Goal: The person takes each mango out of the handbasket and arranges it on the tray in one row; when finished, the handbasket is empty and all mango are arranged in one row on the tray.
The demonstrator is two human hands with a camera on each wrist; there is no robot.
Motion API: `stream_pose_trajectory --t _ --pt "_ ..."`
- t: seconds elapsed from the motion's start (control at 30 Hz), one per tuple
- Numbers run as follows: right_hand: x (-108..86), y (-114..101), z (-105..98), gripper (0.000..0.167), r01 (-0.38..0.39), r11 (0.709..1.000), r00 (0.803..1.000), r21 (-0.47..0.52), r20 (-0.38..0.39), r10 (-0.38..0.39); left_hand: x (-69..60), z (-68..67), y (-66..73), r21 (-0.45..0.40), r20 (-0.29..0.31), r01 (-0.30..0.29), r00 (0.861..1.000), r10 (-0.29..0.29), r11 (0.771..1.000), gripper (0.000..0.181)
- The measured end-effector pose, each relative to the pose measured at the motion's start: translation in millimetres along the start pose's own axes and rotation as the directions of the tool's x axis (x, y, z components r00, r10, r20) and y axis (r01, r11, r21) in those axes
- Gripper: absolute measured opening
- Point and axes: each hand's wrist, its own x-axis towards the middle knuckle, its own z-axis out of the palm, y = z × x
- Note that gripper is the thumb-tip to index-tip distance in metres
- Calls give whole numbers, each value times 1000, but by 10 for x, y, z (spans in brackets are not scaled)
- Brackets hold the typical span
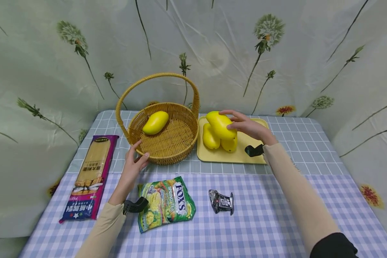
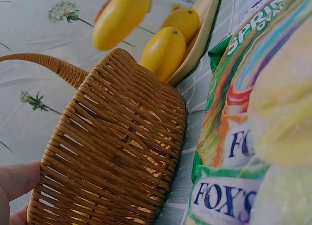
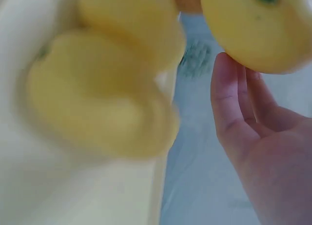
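Observation:
My right hand (image 1: 249, 127) grips a yellow mango (image 1: 221, 125) above the pale yellow tray (image 1: 245, 154). Two other mangoes, one of them at the left (image 1: 210, 137), lie on that tray beneath the held one. In the right wrist view the fingertips of my right hand (image 3: 263, 118) touch the underside of the raised mango (image 3: 261, 30). At the near left rim of the wicker basket (image 1: 167, 157), my left hand (image 1: 132, 168) holds the edge between thumb and fingers. One mango (image 1: 156, 123) rests inside the basket.
A green FOX'S candy bag (image 1: 167, 202) lies in front of the basket, close to my left wrist. To its right is a small black packet (image 1: 221, 201). A long pasta package (image 1: 90, 177) lies at the left. The basket's tall handle (image 1: 158, 75) arches above it.

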Motion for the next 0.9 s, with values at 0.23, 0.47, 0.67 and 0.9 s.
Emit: stream_pose_trajectory --t 0.23,0.47,0.67,0.9 --pt "-322 285 -215 61 -57 996 992 74 -107 64 7 -9 -15 -1 -3 -7 1000 7 1000 64" --pt "-550 534 -315 64 -132 986 971 97 -188 149 4 -9 -15 -3 -1 -12 1000 12 1000 64" --pt "-601 732 -317 68 -180 980 951 86 -238 196 7 -5 -23 4 -2 -15 1000 15 1000 64" --pt "-578 790 -246 68 -205 978 945 32 -254 207 6 -1 -17 4 0 -14 1000 14 1000 64"
